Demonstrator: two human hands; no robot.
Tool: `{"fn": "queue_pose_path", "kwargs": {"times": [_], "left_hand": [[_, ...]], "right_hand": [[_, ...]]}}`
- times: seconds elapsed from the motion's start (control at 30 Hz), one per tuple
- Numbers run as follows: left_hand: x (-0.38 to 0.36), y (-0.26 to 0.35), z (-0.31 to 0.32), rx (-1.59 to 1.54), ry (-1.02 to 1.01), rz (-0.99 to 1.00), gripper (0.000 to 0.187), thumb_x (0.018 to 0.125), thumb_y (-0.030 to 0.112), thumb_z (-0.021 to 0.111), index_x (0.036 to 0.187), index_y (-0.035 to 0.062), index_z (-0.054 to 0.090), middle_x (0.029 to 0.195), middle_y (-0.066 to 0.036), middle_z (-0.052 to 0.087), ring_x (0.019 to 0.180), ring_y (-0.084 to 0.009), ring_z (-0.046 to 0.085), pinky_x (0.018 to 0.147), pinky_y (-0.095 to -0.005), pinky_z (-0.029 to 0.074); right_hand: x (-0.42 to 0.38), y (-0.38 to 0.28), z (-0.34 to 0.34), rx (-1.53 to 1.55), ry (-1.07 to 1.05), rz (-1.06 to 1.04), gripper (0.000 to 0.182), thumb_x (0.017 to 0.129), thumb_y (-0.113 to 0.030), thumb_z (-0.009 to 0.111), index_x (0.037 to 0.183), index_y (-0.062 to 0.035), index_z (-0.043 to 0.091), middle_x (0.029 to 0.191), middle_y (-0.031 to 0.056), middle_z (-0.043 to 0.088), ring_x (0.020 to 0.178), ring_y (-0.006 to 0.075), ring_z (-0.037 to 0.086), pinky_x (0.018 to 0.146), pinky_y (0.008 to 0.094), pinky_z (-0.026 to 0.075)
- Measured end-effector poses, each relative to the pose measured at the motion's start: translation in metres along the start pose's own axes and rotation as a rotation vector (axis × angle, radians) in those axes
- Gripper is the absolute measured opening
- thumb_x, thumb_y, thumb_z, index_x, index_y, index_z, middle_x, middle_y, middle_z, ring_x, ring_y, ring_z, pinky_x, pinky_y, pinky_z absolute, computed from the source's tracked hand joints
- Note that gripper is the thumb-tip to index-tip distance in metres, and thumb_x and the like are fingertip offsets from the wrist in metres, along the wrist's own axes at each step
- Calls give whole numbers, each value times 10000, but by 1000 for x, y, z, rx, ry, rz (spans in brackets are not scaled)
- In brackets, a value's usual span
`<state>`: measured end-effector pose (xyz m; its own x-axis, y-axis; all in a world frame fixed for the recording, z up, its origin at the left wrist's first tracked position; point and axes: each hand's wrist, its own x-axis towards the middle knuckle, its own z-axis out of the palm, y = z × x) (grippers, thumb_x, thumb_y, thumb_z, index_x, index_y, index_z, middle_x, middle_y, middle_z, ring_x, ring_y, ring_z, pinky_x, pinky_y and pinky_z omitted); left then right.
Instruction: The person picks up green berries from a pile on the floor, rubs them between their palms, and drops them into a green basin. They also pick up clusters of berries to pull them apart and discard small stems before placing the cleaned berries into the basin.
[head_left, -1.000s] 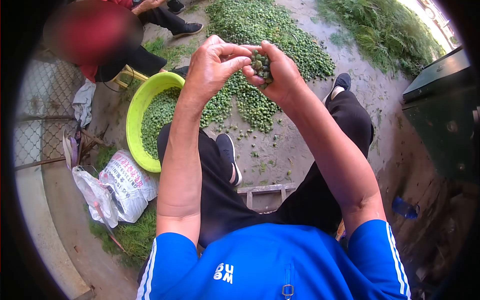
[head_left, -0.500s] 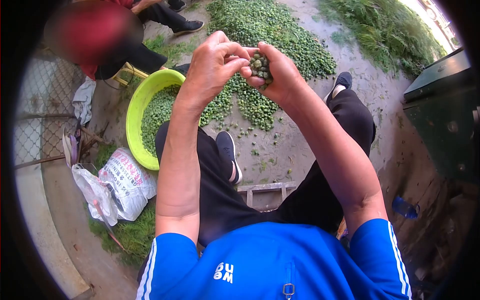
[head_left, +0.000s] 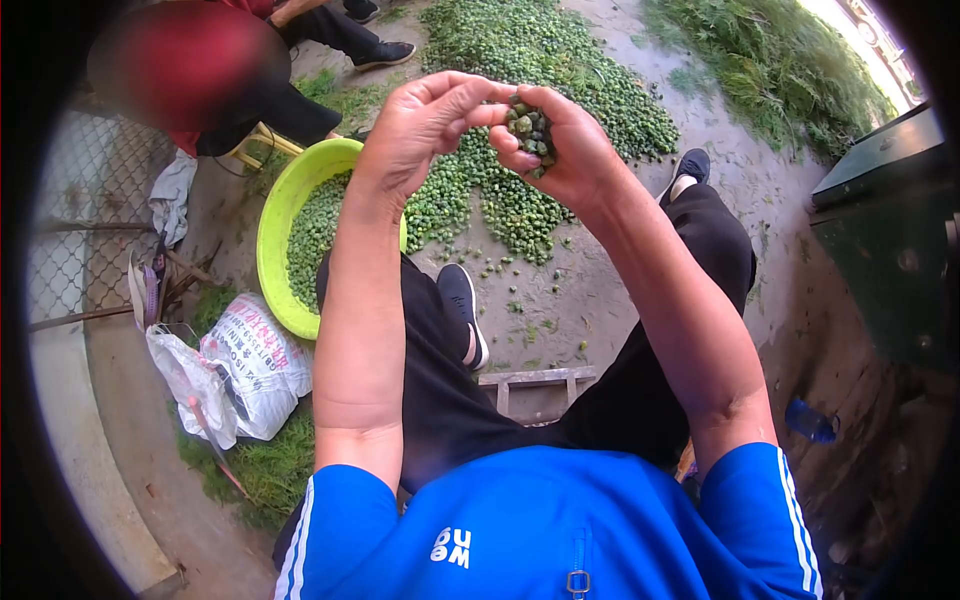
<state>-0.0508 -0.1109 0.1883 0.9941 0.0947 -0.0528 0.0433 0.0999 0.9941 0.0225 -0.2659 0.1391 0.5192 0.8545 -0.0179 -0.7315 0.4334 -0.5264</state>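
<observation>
A handful of small round green pods [head_left: 530, 132] rests in my right hand [head_left: 570, 150], its fingers curled round them and its thumb on top. My left hand [head_left: 425, 130] meets it from the left, thumb and fingers drawn together at the fingertips of the right. Whether anything is between those left fingertips is too small to make out. Below and beyond both hands, a large heap of similar green pods [head_left: 560, 75] spreads over the ground. Left of my left forearm stands a yellow-green basin [head_left: 272, 245] partly filled with green pods.
A seated person in red [head_left: 190, 70] is at the upper left. A white printed sack [head_left: 265, 365] lies below the basin. Feathery green plants [head_left: 760, 70] are piled at upper right, near a dark green metal box [head_left: 880, 220]. A blue bottle [head_left: 810, 420] lies at right.
My left fingers have shifted up and right along the right hand's fingertips. The right hand has turned slightly, showing more of the pods in it. The view has moved slightly.
</observation>
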Motion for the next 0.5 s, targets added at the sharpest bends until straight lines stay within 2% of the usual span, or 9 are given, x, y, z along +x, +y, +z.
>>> {"fn": "queue_pose_path", "kwargs": {"times": [0.03, 0.07, 0.17, 0.2, 0.27, 0.33, 0.4, 0.43, 0.5], "left_hand": [[0, 0, 3, 97, 12, -49, 255, 909, 237, 637, 1062, 33, 647, 785, 31, 617, 579, 5, 444, 491, -134, 298], [1, -3, 3, 124, 12, -38, 255, 887, 217, 667, 1066, 35, 660, 738, 40, 629, 567, 9, 487, 493, -132, 304], [-1, -4, 10, 198, -62, 40, 269, 871, 189, 686, 1079, 22, 652, 769, 14, 650, 588, 1, 535, 486, -139, 319], [1, -7, 8, 199, -78, 53, 269, 861, 164, 693, 1079, 12, 648, 811, 0, 664, 586, -7, 547, 490, -141, 338], [1, -10, 6, 192, -82, 36, 246, 865, 152, 686, 1062, 9, 650, 806, 3, 660, 588, -13, 558, 506, -140, 360], [0, -10, 5, 186, -86, 17, 223, 869, 140, 679, 1045, 6, 652, 802, 7, 655, 589, -18, 568, 522, -138, 382], [-1, -7, 3, 93, -89, -60, 199, 889, 160, 654, 1026, 16, 638, 791, 10, 641, 632, -28, 583, 549, -139, 410], [-1, -7, 2, 95, -86, -59, 199, 889, 160, 654, 1026, 16, 638, 791, 10, 641, 632, -28, 583, 549, -139, 410], [0, -7, 1, -122, -21, -79, 179, 905, 160, 620, 963, -9, 621, 761, -24, 636, 601, -29, 531, 490, -152, 363]], "right_hand": [[0, 1, 0, -59, -5, -3, 337, 974, -193, 321, 1162, 31, 488, 883, 164, 644, 607, 150, 545, 439, 218, 400], [-1, 3, 1, -123, 51, -3, 304, 965, -199, 355, 1100, 14, 524, 802, 101, 617, 604, 140, 551, 439, 219, 391], [0, 5, -2, -213, -66, -59, 283, 961, -213, 383, 1052, 2, 543, 753, 53, 578, 613, 132, 561, 442, 222, 379], [-1, 6, 0, -214, -67, -59, 283, 961, -213, 383, 1052, 2, 543, 753, 53, 578, 613, 132, 561, 442, 222, 379], [-3, 7, 7, -257, 25, -61, 302, 966, -226, 384, 1086, 3, 540, 738, 37, 558, 607, 126, 557, 447, 221, 365], [-1, 10, 3, -216, 28, -48, 325, 973, -236, 372, 1108, 12, 533, 742, 48, 569, 602, 128, 553, 452, 222, 365], [1, 10, 1, -174, 28, -33, 349, 980, -247, 360, 1130, 21, 526, 747, 59, 580, 596, 131, 549, 456, 223, 366], [2, 7, -2, -159, -2, -26, 375, 987, -258, 344, 1154, 31, 515, 757, 76, 594, 596, 133, 546, 459, 220, 368], [2, 5, -2, -143, -33, -20, 401, 994, -270, 329, 1178, 42, 503, 767, 92, 608, 595, 135, 543, 461, 218, 369]]}}
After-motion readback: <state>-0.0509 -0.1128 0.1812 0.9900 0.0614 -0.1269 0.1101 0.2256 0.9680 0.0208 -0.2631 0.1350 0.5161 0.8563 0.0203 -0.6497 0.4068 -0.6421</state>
